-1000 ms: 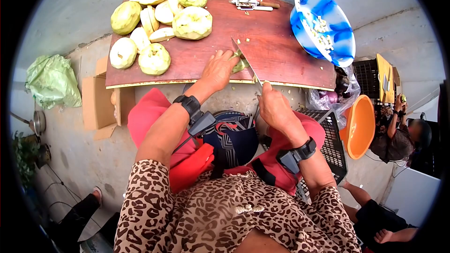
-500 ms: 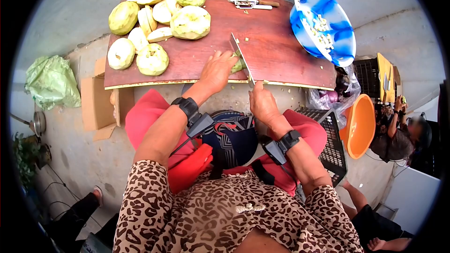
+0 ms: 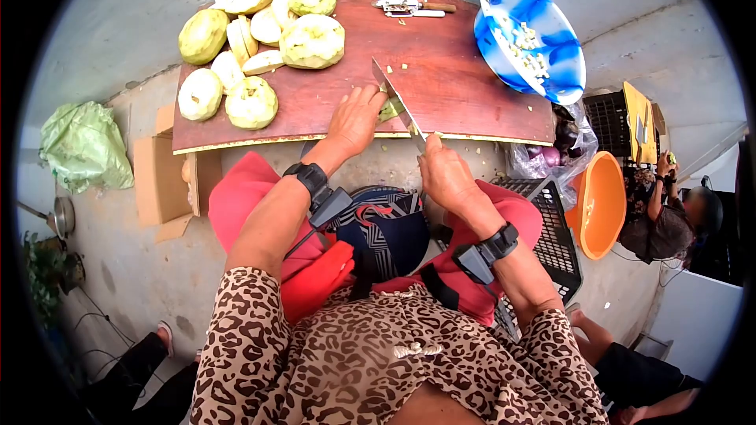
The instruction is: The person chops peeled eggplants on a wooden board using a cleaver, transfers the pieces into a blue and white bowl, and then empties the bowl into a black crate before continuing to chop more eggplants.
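Over the last second, little changes at the bench's [image 3: 457, 71] near edge: the knife [image 3: 400, 100] shifts slightly, our right hand's [image 3: 449, 175] grip wrapped round its handle, our left hand [image 3: 354, 120] still pinning the green piece [image 3: 388, 110] there. We judge the cutting is in mid-flow! Peeled fruits [image 3: 313, 41] crowd the bench's left side, a blue-and-white bowl [image 3: 568, 47] with pale cubes [image 3: 526, 51] stands at its right end, and handled tools [image 3: 413, 8] lie along its far edge. Right of the bench sits an orange basin [image 3: 600, 216]; beyond the bench, a bare wall [image 3: 142, 4].
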Demonstrator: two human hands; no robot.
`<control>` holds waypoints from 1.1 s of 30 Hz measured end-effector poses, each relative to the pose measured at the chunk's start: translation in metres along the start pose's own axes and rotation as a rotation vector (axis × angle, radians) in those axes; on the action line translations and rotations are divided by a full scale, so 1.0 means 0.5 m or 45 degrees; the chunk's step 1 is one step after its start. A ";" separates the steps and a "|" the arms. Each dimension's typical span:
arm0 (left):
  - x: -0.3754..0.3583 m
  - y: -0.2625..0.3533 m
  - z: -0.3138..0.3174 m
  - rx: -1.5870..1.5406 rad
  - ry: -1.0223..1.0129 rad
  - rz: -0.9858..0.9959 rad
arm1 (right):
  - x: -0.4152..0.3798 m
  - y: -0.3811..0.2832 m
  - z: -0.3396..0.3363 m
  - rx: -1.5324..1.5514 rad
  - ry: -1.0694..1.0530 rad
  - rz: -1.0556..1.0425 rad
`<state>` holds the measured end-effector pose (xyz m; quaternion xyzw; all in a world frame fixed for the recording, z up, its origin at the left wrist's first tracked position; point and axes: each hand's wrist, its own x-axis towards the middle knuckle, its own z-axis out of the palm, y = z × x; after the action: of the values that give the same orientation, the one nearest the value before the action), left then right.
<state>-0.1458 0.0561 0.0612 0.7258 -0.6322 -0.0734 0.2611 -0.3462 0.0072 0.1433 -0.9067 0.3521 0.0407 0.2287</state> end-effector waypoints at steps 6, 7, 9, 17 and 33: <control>-0.003 -0.002 0.003 0.005 0.042 0.030 | 0.006 -0.015 -0.052 0.052 -0.106 -0.036; -0.003 -0.003 0.004 0.006 0.041 0.032 | 0.009 -0.013 -0.052 0.062 -0.094 -0.077; -0.003 -0.004 0.005 0.010 0.041 0.033 | 0.019 -0.009 -0.046 0.077 -0.081 -0.108; -0.008 0.002 -0.006 -0.030 0.040 0.045 | 0.041 0.023 0.083 0.095 0.058 0.049; -0.018 -0.009 0.004 -0.101 0.089 0.001 | -0.008 -0.019 -0.006 0.063 0.025 -0.049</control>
<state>-0.1446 0.0642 0.0554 0.7167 -0.6196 -0.0730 0.3116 -0.3429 0.0146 0.1505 -0.9077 0.3377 0.0186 0.2484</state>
